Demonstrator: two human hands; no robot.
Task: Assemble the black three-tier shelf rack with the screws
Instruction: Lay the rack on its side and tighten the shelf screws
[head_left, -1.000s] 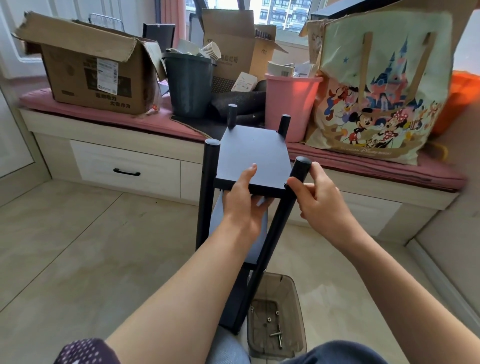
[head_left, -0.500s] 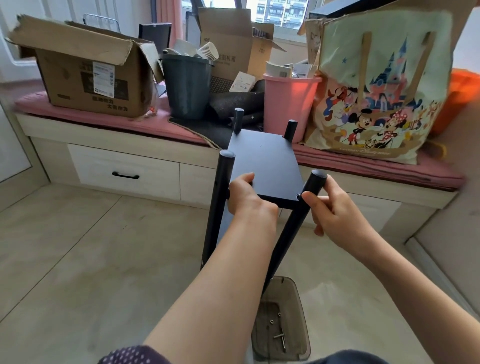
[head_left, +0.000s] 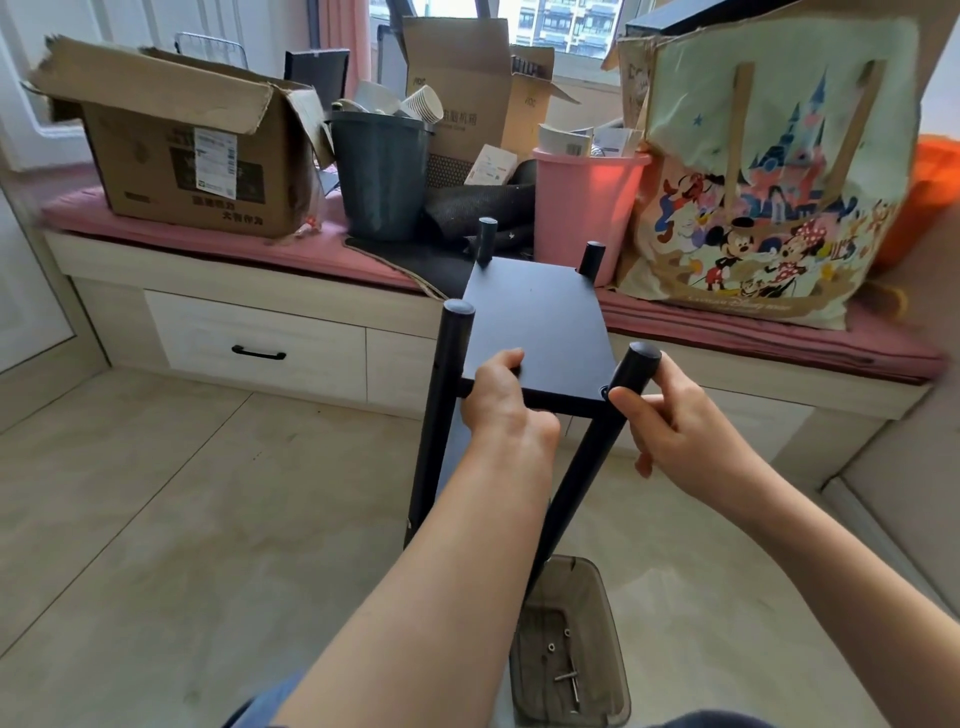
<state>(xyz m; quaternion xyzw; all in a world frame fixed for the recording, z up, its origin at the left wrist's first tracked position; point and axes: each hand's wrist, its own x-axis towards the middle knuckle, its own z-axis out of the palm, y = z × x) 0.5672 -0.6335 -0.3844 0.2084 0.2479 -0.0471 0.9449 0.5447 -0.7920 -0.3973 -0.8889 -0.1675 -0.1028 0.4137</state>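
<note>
The black three-tier shelf rack with round posts (head_left: 540, 322) has swung nearer and more upright since a second ago, its top board now sitting higher in view. The left hand (head_left: 501, 402), which lay with fingers stretched flat over the near edge of that board, has curled over it: fingers hooked on top, gripping the edge. The right hand (head_left: 670, 415) stays on the near right post (head_left: 621, 410), thumb and fingers wrapped round it just under the rounded cap, right where the board meets the post. The rack stands on the pale tiled floor (head_left: 156, 519) in front of the person, between the two forearms, near the window seat with the pink cushion (head_left: 218, 244).

Now the containers. Below the right forearm sits a smoky translucent plastic bin (head_left: 608, 623) on the floor, with a few loose metal screws (head_left: 569, 675) and small fittings in its bottom. On the cushion: an open brown cardboard box (head_left: 182, 156), contents hidden; a dark grey plastic bucket (head_left: 382, 171) stuffed with paper cups and white pieces; a pink plastic bucket (head_left: 582, 208) holding cartons and papers; and a large cartoon-printed tote bag (head_left: 769, 182), its inside out of sight.
</note>
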